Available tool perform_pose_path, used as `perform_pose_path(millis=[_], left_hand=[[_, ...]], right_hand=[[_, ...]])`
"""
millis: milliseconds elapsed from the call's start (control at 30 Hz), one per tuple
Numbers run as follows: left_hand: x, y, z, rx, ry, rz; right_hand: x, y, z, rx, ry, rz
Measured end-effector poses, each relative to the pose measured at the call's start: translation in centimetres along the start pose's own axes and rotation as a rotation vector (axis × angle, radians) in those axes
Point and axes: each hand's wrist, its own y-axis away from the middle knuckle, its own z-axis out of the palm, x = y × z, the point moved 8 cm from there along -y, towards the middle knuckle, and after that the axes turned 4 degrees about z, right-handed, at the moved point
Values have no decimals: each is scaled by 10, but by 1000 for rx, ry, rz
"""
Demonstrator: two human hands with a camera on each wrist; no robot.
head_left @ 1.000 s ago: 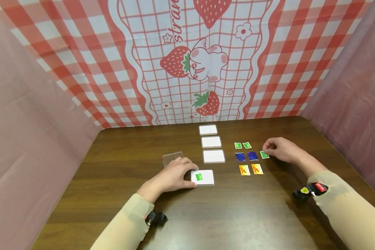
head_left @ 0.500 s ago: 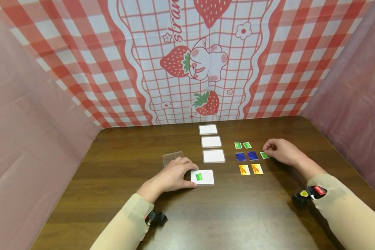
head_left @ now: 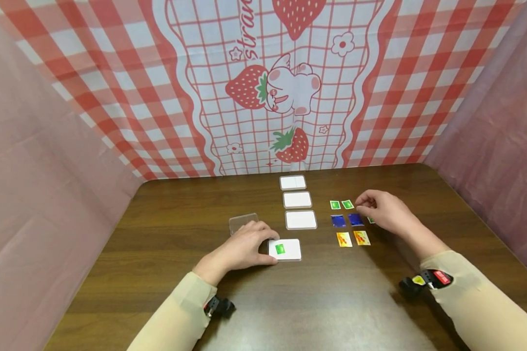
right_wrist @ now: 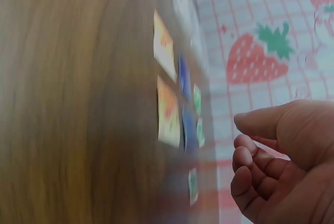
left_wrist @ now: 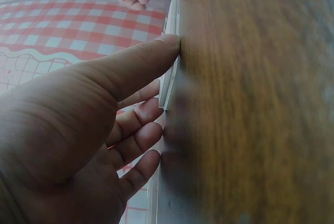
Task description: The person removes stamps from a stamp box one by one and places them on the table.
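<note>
In the head view my left hand (head_left: 241, 246) holds the left end of a flat white card in a clear case (head_left: 292, 249), thumb at the near edge and fingertips at the far one. A small green square (head_left: 280, 249) lies on that card. The left wrist view shows the thumb along the case's layered edge (left_wrist: 169, 67). My right hand (head_left: 384, 209) is raised over the right of the table, fingers loosely curled, nothing visible between thumb and fingers (right_wrist: 244, 156). Below it, partly hidden in the head view, lies a single green square (right_wrist: 193, 186).
Two green squares (head_left: 341, 204), two dark blue squares (head_left: 347, 220) and two yellow-orange squares (head_left: 353, 239) lie in rows left of my right hand. Three white cards in clear cases (head_left: 300, 220) run back towards the patterned cloth. A clear lid (head_left: 242, 221) lies behind my left hand.
My right hand has lifted off the lone green square and shifted left, towards the dark blue squares. That green square stays on the table. The left hand keeps its place on the card case.
</note>
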Motion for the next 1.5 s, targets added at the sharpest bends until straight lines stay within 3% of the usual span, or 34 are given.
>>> perform_pose_path(millis=[300,667,933,1500], left_hand=[[0,0,0,-3,21,-5],[-1,1,-1,9,35,-15],[-3,1,0,11,53,-27],[-3,1,-1,0,35,-30]], right_hand=[[-57,6,27,-22,-44,-116],[-106,14,71,-100,-108,-235],[-123,15,101,-168,-125,-261],[-142,9,128,-189,-125,-291]])
